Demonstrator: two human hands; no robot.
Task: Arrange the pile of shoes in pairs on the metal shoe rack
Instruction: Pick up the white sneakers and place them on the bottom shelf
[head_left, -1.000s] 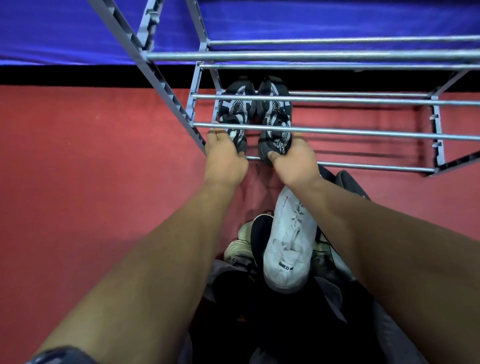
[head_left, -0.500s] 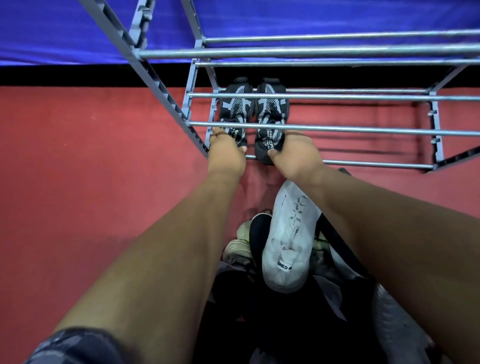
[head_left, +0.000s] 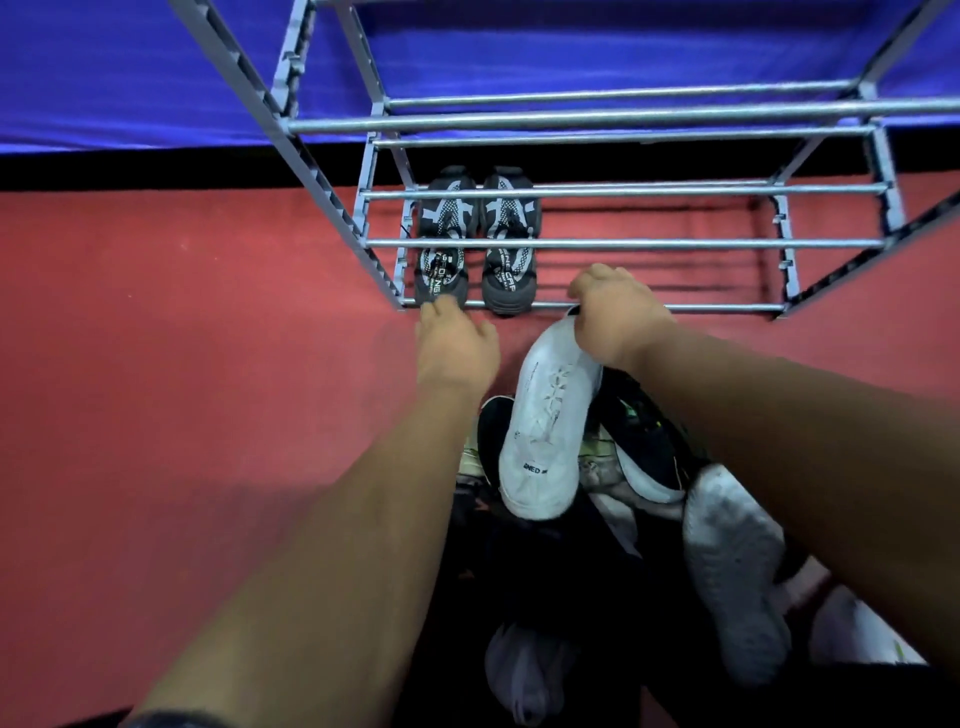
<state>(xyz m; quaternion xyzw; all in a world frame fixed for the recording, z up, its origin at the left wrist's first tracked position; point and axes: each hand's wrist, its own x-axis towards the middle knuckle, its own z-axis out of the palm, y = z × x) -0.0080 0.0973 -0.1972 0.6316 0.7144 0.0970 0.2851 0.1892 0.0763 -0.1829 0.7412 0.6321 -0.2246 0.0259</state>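
Observation:
A pair of black shoes with white patterns, left shoe (head_left: 442, 244) and right shoe (head_left: 509, 244), stands side by side at the left end of the metal shoe rack's (head_left: 623, 243) bottom tier. My left hand (head_left: 454, 348) hovers just in front of the left shoe's heel with relaxed fingers, holding nothing. My right hand (head_left: 615, 312) curls over the far end of a white shoe (head_left: 545, 426) that lies sole-up on top of the shoe pile (head_left: 639, 457). How firmly it grips is partly hidden.
The pile holds several more shoes: a black one with a white sole (head_left: 644, 447) and a grey-soled one (head_left: 737, 577) at the right. The red floor (head_left: 182, 389) spreads to the left. The rack's upper bars (head_left: 623, 122) cross overhead before a blue cloth (head_left: 130, 67).
Both hands have let go of the black shoes and drawn back from the rack. My right hand has shifted right onto the white shoe's end. The view has moved back a little.

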